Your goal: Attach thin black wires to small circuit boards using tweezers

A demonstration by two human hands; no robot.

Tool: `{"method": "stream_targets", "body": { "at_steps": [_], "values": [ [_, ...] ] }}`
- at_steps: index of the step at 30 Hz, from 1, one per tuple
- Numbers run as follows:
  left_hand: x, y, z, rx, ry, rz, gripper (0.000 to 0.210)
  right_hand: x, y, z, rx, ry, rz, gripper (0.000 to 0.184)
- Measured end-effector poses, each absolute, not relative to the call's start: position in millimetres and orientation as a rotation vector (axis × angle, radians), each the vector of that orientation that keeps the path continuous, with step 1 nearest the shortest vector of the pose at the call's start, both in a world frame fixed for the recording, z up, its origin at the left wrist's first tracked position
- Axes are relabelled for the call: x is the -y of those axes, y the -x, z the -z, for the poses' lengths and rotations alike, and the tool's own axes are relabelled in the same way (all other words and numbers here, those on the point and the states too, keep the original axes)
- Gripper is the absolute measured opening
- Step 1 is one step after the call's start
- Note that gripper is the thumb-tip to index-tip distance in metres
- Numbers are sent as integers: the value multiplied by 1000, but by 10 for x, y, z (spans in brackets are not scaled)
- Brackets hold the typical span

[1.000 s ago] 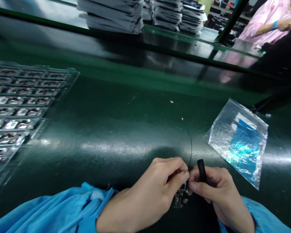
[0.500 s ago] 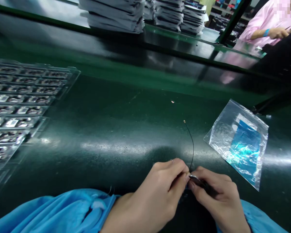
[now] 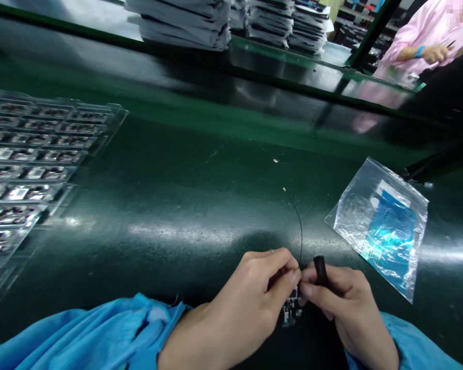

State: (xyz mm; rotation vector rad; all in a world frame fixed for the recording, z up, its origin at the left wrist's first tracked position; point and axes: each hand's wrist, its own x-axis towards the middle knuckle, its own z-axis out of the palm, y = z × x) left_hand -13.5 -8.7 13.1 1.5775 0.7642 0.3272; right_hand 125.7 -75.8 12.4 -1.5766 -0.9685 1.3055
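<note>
Inscriptions: none legible; no lettering, number, brand or sign can be read on circuit board (image 3: 292, 312), clear plastic bag (image 3: 349, 200) or component tray (image 3: 114, 117).

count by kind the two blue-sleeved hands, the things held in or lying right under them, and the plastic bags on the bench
Left hand and right hand: 2
Thin black cable: 1
Dark tool: 1
Circuit board, partly hidden: 1
Clear plastic bag: 1
Total: 6
</note>
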Motion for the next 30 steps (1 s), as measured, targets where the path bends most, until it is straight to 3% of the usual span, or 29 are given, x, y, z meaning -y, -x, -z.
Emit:
{"method": "stream_targets", "body": {
  "at_steps": [3,10,30],
  "values": [
    [43,123,-161,-740,-1420,-314,21,714,-1295,-178,741,1530,-1525,15],
    [26,117,-203,-728,-1258,-268,19,701,-1307,-187,705,1456,-1589,9],
    [63,107,-158,-776,-1362,-333,20,746,-1274,-146,879,1563,-1361,17]
  ]
}}
